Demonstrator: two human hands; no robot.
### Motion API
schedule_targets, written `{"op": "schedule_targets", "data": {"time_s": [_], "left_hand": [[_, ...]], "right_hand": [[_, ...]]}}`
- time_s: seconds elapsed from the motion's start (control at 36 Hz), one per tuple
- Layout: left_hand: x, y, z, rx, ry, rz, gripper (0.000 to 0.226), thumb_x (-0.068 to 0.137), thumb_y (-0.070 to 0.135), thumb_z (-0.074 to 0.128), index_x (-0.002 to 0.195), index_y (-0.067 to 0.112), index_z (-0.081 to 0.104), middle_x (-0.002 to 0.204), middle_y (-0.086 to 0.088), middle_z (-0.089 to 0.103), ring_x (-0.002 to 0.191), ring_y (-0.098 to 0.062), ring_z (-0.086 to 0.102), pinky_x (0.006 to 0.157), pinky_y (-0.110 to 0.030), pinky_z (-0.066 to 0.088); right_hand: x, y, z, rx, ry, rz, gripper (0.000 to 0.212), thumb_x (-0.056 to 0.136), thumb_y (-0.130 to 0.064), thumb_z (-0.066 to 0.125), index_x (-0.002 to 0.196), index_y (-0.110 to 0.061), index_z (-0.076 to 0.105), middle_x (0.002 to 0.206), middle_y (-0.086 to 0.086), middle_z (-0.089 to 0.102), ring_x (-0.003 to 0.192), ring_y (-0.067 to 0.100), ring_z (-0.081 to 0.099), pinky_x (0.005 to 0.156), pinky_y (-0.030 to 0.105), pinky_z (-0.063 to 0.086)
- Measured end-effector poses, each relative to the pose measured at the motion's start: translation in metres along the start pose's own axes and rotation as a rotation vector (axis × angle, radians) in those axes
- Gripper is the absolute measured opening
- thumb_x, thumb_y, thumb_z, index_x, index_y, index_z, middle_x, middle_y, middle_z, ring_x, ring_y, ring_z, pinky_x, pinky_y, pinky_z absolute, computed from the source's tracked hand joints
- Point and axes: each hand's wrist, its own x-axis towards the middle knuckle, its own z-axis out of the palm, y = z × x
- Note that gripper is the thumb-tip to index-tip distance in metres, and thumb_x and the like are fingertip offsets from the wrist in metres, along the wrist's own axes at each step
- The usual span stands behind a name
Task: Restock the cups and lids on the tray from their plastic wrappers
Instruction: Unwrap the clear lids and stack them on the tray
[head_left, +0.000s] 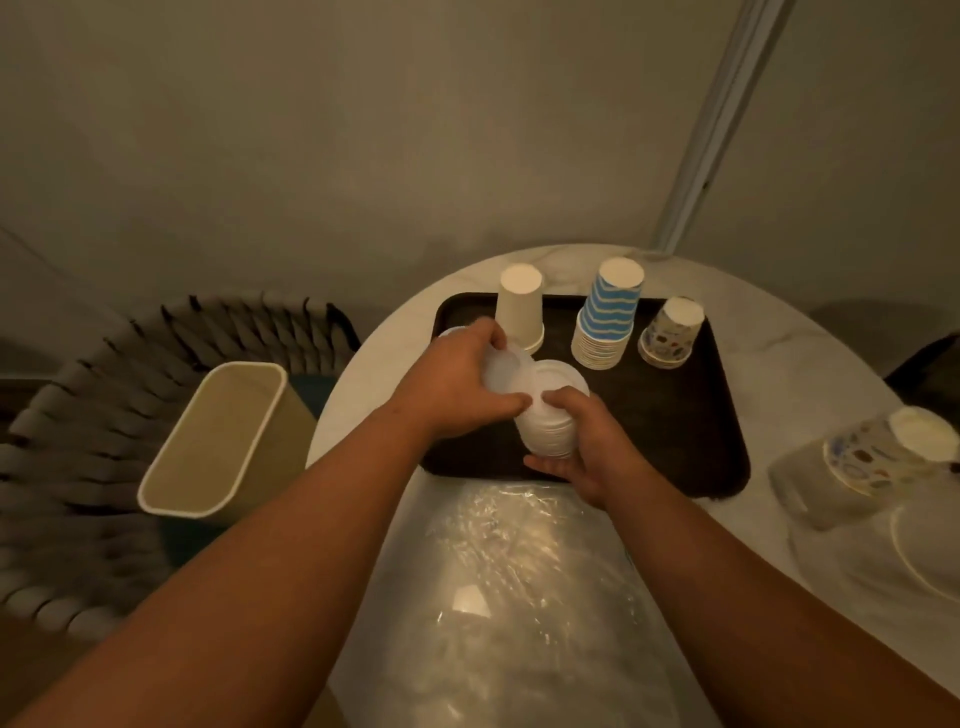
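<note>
Above the tray's near-left part, the lids are clasped by the right hand, the top few pinched by the left hand; they should be set down squarely.

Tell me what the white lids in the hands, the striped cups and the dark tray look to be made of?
The lids look like thin, milky plastic: slightly see-through, with moulded ridges. The blue-striped cups seem to be paper: matte printed walls, a flat white base and rolled rims in the stack. The tray is dark and matte with a raised rim, probably plastic, though the dim light leaves that open.
</note>
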Motion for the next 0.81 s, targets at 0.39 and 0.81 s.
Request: {"op": "schedule_targets", "data": {"time_s": [0.39,0.81], "left_hand": [[0.061,-0.059,0.002,0.193,-0.055,-0.102,0.081,0.075,0.041,0.079,0.145,0.027,0.040,0.145,-0.001,0.048,0.129,-0.022,0.047,0.102,-0.036,0.042],[0.081,-0.062,0.016,0.255,-0.225,-0.154,0.079,0.085,0.041,0.071,0.151,0.033,0.029,0.154,-0.007,0.030,0.135,-0.030,0.040,0.105,-0.040,0.042]], "right_hand": [[0.026,0.004,-0.008,0.105,0.039,0.005,0.045,0.087,-0.024,0.063,0.129,-0.030,0.048,0.128,0.011,0.053,0.113,0.035,0.056,0.078,0.050,0.056],[0.023,0.009,-0.016,0.097,0.048,-0.002,0.044,0.087,-0.022,0.063,0.128,-0.029,0.049,0.129,0.011,0.052,0.113,0.034,0.055,0.079,0.051,0.056]]}}
